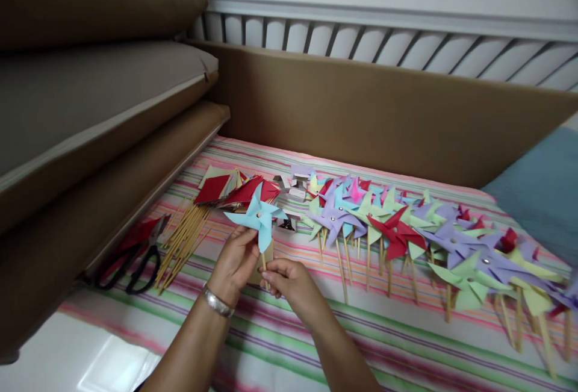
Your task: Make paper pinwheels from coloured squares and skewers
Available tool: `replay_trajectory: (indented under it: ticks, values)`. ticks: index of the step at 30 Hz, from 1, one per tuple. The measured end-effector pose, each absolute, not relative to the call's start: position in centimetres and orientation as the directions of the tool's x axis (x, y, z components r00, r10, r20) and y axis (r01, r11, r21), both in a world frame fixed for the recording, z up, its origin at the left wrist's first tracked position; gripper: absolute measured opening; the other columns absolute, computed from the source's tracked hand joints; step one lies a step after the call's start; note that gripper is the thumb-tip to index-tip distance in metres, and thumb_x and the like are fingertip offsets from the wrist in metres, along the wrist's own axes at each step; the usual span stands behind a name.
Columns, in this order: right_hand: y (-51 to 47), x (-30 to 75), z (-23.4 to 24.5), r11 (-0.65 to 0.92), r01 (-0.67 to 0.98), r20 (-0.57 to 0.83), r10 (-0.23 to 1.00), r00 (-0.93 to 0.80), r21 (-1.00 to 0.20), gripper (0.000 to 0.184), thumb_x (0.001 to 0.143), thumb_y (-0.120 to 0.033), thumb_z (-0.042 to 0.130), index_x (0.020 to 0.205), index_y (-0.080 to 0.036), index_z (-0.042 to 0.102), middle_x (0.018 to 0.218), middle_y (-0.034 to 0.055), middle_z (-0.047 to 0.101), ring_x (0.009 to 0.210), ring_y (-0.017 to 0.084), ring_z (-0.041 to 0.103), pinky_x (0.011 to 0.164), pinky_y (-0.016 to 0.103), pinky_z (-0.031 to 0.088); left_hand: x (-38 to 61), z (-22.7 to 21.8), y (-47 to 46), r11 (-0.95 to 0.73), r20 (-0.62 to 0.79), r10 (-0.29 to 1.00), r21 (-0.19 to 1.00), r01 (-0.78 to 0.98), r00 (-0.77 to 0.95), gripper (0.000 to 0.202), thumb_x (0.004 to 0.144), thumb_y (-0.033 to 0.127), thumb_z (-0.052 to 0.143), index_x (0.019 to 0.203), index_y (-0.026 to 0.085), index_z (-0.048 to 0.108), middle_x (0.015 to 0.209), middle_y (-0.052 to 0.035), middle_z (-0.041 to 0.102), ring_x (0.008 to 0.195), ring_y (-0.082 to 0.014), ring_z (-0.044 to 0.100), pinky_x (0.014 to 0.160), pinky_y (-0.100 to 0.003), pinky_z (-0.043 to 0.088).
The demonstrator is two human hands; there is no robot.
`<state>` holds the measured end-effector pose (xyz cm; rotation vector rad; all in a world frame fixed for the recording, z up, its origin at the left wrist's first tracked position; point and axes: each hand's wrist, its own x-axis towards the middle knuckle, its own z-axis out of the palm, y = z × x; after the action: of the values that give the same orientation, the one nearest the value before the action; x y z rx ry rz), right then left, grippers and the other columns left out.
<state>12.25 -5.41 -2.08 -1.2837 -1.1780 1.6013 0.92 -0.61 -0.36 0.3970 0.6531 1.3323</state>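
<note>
A light blue paper pinwheel (259, 216) on a thin wooden stick is held upright in front of me. My left hand (235, 262), with a silver bracelet at the wrist, is closed on the pinwheel just below its left blade; some of its fingers are hidden behind the paper. Lower down, my right hand (288, 279) pinches the stick between thumb and fingers. A small tan piece (269, 252) shows behind the stick, and I cannot make out what it is. Past the pinwheel lies a pile of red and pale paper pieces (212, 189).
Many finished pinwheels (397, 232) in several colours lie to the right. Loose wooden sticks (185, 247) and black-handled scissors (147, 259) are on the left. Small open boxes (298, 187) sit behind, on a striped cloth (289, 344). Stacked cushions (99, 103) and a brown board (361, 115) border the area.
</note>
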Motion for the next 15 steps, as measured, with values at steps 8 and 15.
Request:
replay_trajectory:
  ticks: [8, 15]
  values:
    - [-5.1, 14.2, -1.2, -0.263, -0.042, -0.258, 0.961, -0.095, -0.964, 0.015, 0.066, -0.03, 0.064, 0.067, -0.014, 0.064, 0.054, -0.0012, 0.059, 0.045, 0.007, 0.043, 0.046, 0.021, 0.033, -1.6, -0.5, 0.2, -0.13, 0.07, 0.983, 0.914, -0.384, -0.167, 0.05, 0.068, 0.014, 0.064, 0.116, 0.027, 0.054, 0.11, -0.0026, 0.059, 0.086, -0.0112, 0.059, 0.081, -0.027, 0.046]
    - [-5.1, 14.9, -0.9, -0.277, -0.033, -0.273, 0.958, -0.092, -0.96, 0.016, 0.064, -0.031, 0.066, 0.065, -0.015, 0.063, 0.054, -0.0017, 0.059, 0.044, 0.007, 0.041, 0.045, 0.022, 0.031, -3.1, -0.1, 0.3, -0.422, 0.519, 0.825, 0.83, 0.364, -0.225, 0.029, 0.075, 0.017, 0.056, 0.102, 0.024, 0.066, 0.12, -0.0059, 0.053, 0.112, -0.0191, 0.049, 0.097, -0.035, 0.037]
